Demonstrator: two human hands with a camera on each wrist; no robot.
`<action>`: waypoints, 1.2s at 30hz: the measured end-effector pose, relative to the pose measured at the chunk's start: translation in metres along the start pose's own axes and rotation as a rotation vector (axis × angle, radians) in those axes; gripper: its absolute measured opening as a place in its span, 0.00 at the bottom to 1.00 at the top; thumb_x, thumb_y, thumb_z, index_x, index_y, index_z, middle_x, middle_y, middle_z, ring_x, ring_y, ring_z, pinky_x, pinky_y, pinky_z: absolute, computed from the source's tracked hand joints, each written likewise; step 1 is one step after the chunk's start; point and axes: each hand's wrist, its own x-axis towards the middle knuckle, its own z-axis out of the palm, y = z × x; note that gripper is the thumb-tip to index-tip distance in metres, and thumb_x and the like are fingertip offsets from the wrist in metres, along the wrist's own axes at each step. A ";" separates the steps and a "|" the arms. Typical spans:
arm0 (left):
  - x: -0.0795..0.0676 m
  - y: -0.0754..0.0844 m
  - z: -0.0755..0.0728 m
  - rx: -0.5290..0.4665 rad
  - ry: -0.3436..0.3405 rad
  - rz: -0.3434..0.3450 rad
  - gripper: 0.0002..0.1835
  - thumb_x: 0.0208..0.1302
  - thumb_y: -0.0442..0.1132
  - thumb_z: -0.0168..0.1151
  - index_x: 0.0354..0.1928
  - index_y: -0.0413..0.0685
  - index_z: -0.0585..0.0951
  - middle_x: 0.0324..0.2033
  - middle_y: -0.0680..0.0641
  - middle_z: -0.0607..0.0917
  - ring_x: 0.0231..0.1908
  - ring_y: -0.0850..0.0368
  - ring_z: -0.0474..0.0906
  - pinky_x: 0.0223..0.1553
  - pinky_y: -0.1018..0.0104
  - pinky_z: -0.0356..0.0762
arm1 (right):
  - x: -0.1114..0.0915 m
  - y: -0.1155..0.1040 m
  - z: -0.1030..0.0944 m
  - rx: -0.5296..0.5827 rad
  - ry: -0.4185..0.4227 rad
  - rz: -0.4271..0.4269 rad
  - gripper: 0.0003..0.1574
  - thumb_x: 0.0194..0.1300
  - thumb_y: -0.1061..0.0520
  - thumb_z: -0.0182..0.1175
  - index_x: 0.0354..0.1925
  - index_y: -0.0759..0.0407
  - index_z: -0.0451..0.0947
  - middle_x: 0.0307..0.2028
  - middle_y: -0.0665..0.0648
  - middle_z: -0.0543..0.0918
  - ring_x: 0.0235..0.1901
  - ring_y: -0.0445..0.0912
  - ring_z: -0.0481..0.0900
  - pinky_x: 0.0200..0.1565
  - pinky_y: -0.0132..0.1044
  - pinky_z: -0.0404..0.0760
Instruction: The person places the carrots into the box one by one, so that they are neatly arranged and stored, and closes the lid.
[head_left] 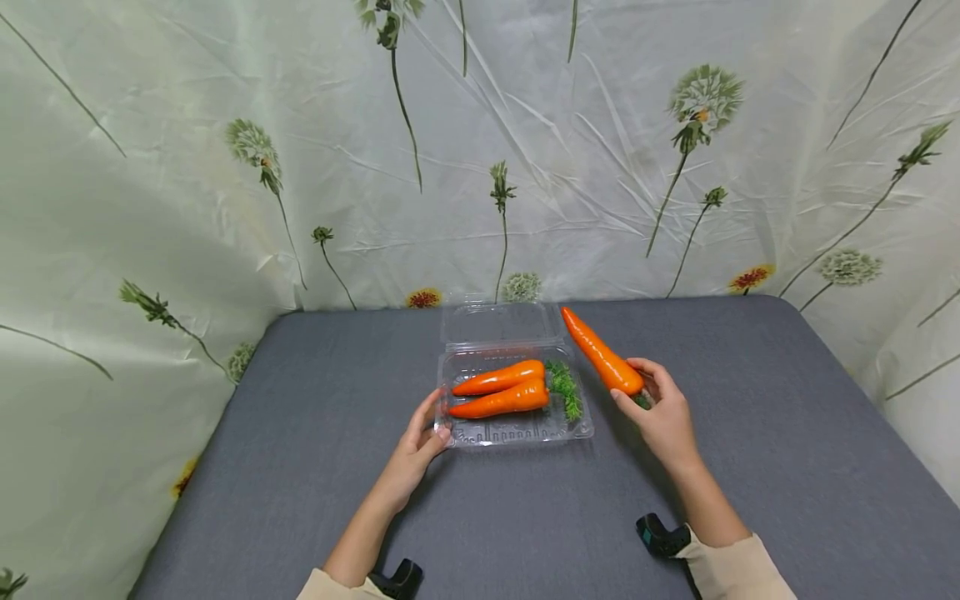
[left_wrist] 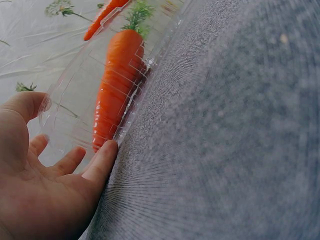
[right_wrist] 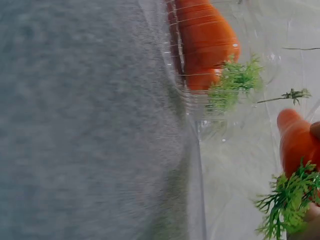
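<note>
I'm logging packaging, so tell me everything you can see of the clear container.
The clear container looks like thin, glossy plastic, rectangular, with ribbed walls. Its see-through lid is open, folded back on the far side. The container appears to rest on the gray table, with two orange carrots lying inside side by side, their green tops at its right end. The left hand holds its left end.

Downward head view, close wrist views, shared box (head_left: 517, 434)

Carrots (head_left: 501, 404): 3 tot. Clr plastic box (head_left: 517, 442): 1. Wrist cams (head_left: 660, 538): 2. Sleeves (head_left: 738, 571): 2. Tbl (head_left: 750, 400): 1.
</note>
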 end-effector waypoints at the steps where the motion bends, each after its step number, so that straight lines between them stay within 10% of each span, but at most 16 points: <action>1: 0.000 0.000 0.000 -0.001 0.000 0.001 0.31 0.66 0.32 0.48 0.68 0.52 0.50 0.64 0.36 0.54 0.56 0.38 0.63 0.52 0.55 0.63 | 0.001 -0.006 0.000 0.012 -0.006 -0.007 0.29 0.51 0.71 0.63 0.52 0.72 0.66 0.48 0.66 0.72 0.45 0.36 0.70 0.45 0.21 0.66; 36: 0.001 -0.002 -0.001 -0.002 0.002 0.003 0.31 0.66 0.32 0.48 0.68 0.53 0.51 0.64 0.36 0.53 0.55 0.39 0.63 0.53 0.51 0.62 | 0.020 -0.029 0.075 0.449 -0.288 -0.208 0.28 0.46 0.78 0.61 0.47 0.75 0.65 0.50 0.70 0.69 0.51 0.47 0.71 0.50 0.34 0.70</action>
